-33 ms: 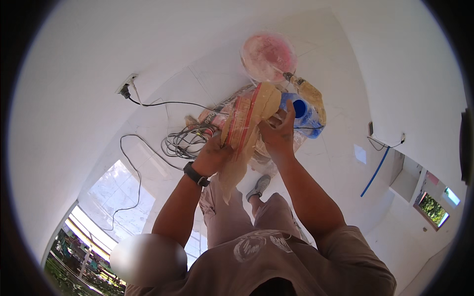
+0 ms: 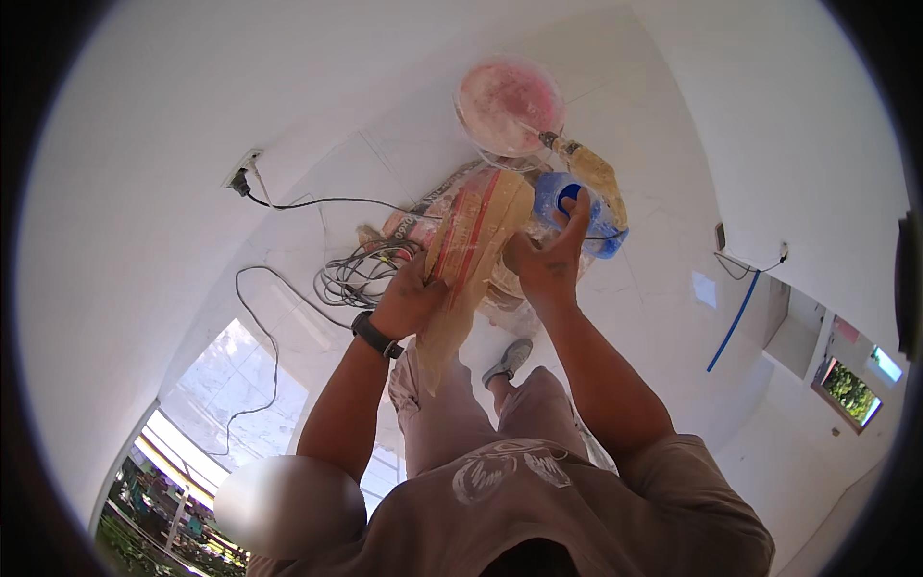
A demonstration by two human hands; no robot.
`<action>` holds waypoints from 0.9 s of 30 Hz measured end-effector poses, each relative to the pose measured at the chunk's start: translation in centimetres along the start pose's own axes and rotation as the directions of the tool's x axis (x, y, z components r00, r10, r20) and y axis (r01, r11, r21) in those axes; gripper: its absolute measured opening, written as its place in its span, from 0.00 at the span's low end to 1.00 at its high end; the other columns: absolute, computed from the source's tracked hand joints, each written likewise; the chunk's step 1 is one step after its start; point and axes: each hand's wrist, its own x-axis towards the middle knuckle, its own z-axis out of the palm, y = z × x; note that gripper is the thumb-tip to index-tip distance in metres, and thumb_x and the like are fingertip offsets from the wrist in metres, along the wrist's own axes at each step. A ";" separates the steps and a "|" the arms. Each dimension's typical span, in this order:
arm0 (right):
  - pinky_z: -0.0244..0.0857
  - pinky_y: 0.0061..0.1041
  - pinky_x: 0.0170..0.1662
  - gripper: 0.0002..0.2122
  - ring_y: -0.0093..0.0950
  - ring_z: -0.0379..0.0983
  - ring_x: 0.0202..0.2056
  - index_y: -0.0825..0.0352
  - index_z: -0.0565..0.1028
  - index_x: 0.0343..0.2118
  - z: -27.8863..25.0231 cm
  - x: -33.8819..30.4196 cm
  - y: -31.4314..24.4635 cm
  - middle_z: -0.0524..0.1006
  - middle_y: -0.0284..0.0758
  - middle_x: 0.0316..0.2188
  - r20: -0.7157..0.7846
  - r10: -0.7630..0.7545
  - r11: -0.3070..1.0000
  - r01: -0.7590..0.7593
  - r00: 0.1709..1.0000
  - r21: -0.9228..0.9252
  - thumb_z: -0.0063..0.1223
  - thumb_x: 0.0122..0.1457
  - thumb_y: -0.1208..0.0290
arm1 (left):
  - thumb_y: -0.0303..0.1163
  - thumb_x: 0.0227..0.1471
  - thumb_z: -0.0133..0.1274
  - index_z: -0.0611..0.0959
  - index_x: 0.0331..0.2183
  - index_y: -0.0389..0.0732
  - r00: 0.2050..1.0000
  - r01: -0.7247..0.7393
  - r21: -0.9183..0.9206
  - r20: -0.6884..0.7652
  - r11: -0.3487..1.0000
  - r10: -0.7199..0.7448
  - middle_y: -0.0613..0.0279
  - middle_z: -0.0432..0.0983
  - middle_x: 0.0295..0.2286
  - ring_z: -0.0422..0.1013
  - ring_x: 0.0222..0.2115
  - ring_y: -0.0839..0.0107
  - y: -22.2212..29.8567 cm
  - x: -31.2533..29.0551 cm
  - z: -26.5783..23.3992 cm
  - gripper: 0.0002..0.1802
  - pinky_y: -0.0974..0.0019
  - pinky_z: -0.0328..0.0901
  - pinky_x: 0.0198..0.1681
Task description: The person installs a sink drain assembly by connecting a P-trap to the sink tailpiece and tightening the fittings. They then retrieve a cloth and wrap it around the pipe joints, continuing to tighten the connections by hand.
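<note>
A crumpled tan paper sack (image 2: 476, 236) with red stripes hangs tilted in front of me. My left hand (image 2: 411, 296), with a dark watch on its wrist, is closed on the sack's left side. At the sack's right edge my right hand (image 2: 550, 264) has its thumb and forefinger spread, with nothing visible between them. Its forefinger overlaps a blue plastic jug (image 2: 608, 238) with a dark round opening; I cannot tell whether they touch. Beyond the sack stands a round bucket (image 2: 508, 101) coated with pinkish-white residue. The shaft of a dust-caked power mixer (image 2: 596, 171) reaches over it.
A coiled dark cable (image 2: 354, 274) lies left of the sack, and one cord runs to a wall outlet (image 2: 240, 173). Another printed sack (image 2: 413, 223) lies beneath on the tiled floor (image 2: 663, 288). A blue pipe (image 2: 734, 322) shows by the right wall.
My right hand's fingers have come off the sack's right edge and spread apart. My left hand still grips the sack. The whole view has shifted slightly.
</note>
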 end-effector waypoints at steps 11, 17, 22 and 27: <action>0.64 0.42 0.57 0.36 0.42 0.71 0.54 0.62 0.65 0.61 -27.6 -8.9 11.8 0.73 0.39 0.49 0.765 -0.355 0.729 0.672 0.537 -0.133 0.67 0.46 0.69 | 0.37 0.48 0.70 0.79 0.51 0.31 0.849 -0.131 0.499 0.503 0.857 -0.163 0.51 0.80 0.40 0.76 0.44 0.66 7.1 -5.1 21.6 0.32 0.63 0.69 0.52; 0.67 0.38 0.50 0.27 0.37 0.74 0.48 0.64 0.70 0.55 -42.7 -16.0 22.5 0.75 0.37 0.44 0.653 -0.037 0.745 0.457 0.756 -0.487 0.63 0.49 0.69 | 0.47 0.42 0.73 0.64 0.62 0.33 0.747 -0.612 0.726 0.661 0.316 -0.070 0.41 0.72 0.52 0.70 0.55 0.50 6.4 -10.1 42.0 0.54 0.55 0.65 0.58; 0.68 0.40 0.51 0.27 0.39 0.76 0.48 0.64 0.70 0.55 -55.5 -16.4 26.8 0.77 0.40 0.44 0.556 0.127 0.865 0.183 0.821 -0.467 0.62 0.49 0.69 | 0.49 0.43 0.70 0.60 0.63 0.35 0.647 -0.719 0.667 0.745 0.197 -0.160 0.38 0.64 0.58 0.66 0.58 0.47 6.1 -9.6 57.0 0.55 0.51 0.64 0.59; 0.70 0.40 0.48 0.22 0.42 0.78 0.46 0.66 0.72 0.49 -65.0 -14.6 29.7 0.79 0.41 0.43 0.445 0.052 0.880 0.170 0.894 -0.443 0.62 0.48 0.72 | 0.44 0.45 0.67 0.73 0.53 0.38 0.677 -0.690 0.708 0.705 0.153 -0.211 0.41 0.80 0.42 0.77 0.42 0.45 6.5 -5.9 67.0 0.37 0.48 0.71 0.46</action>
